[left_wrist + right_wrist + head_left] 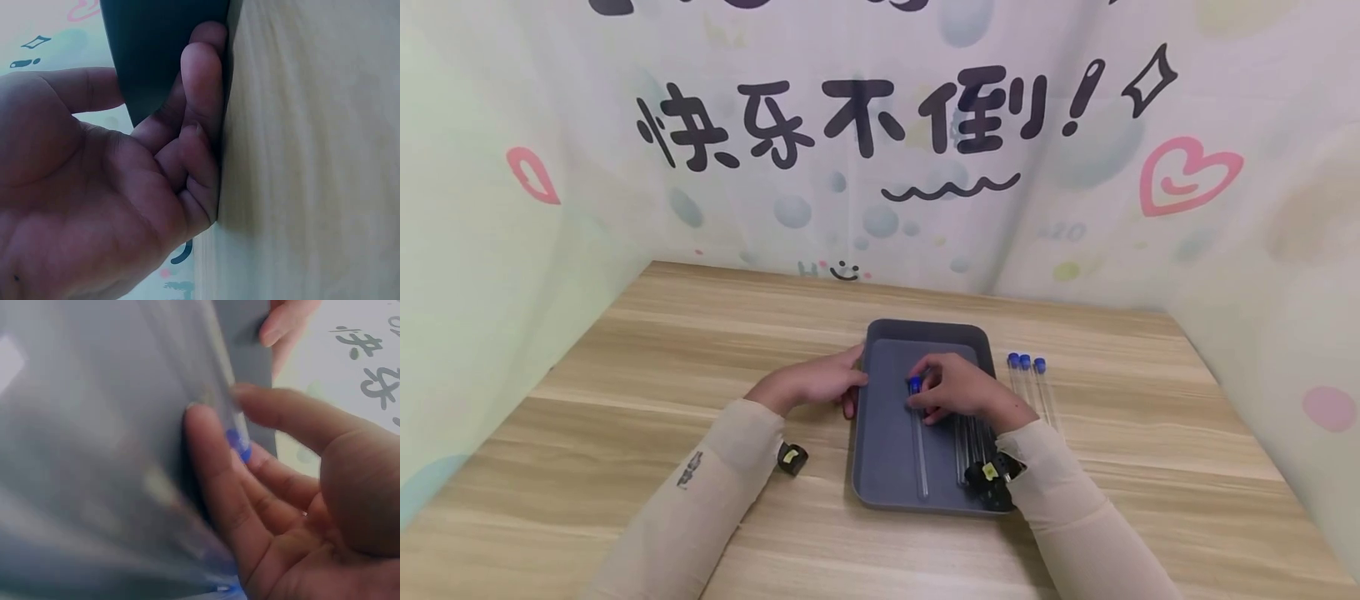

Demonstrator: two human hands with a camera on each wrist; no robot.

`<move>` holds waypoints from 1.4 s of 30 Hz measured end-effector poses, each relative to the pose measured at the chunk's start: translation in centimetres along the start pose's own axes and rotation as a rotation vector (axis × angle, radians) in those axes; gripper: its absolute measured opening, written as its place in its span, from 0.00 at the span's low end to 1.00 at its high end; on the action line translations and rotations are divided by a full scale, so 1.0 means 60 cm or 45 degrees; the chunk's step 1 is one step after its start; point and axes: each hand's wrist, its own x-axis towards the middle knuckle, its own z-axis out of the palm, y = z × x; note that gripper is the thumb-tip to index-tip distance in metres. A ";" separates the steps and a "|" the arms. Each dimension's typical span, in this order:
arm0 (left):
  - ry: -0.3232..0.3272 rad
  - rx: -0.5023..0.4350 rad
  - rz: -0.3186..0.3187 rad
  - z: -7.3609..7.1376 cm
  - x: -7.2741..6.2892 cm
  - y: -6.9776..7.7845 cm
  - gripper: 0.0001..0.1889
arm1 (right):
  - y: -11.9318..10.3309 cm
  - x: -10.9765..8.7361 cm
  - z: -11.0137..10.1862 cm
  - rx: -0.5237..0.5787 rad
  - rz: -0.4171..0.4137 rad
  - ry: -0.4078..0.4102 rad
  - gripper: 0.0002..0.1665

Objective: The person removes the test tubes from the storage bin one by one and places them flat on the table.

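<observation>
A dark grey rectangular tray [887, 467] lies on the wooden table. My left hand [829, 380] holds its left side, thumb at the rim. In the left wrist view, the fingers [201, 87] are bent against the tray's outer wall, low by the tabletop. Over the tray, my right hand [955, 385] pinches a clear test tube [921, 454] just by its blue cap [915, 383]. That tube slants toward the tray's near edge. Several more clear tubes [970, 442] lie along the tray's right side, partly hidden by the right hand and wrist.
Right of the tray, three blue-capped tubes [1026, 363] lie on the table [1150, 417], their lower ends behind the right forearm. A black wrist camera [792, 458] sits under the left wrist, another [990, 472] under the right. A printed cloth [850, 225] hangs behind the table.
</observation>
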 end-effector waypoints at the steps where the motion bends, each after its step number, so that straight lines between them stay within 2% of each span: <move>1: -0.001 0.000 0.000 0.000 0.001 0.000 0.34 | 0.001 -0.001 -0.001 0.008 -0.003 0.000 0.23; 13: 0.002 -0.011 -0.001 0.001 0.002 -0.002 0.34 | 0.004 -0.005 -0.004 0.080 -0.013 0.004 0.18; 28: 0.001 -0.009 -0.006 0.002 -0.002 0.002 0.33 | -0.008 -0.009 -0.008 0.222 -0.062 -0.123 0.17; 35: 0.003 -0.010 -0.007 0.000 -0.001 0.001 0.33 | -0.017 -0.017 -0.014 0.232 -0.099 -0.101 0.18; 42: 0.001 0.003 -0.004 0.000 0.001 0.002 0.34 | -0.030 -0.034 -0.034 0.260 -0.156 -0.060 0.20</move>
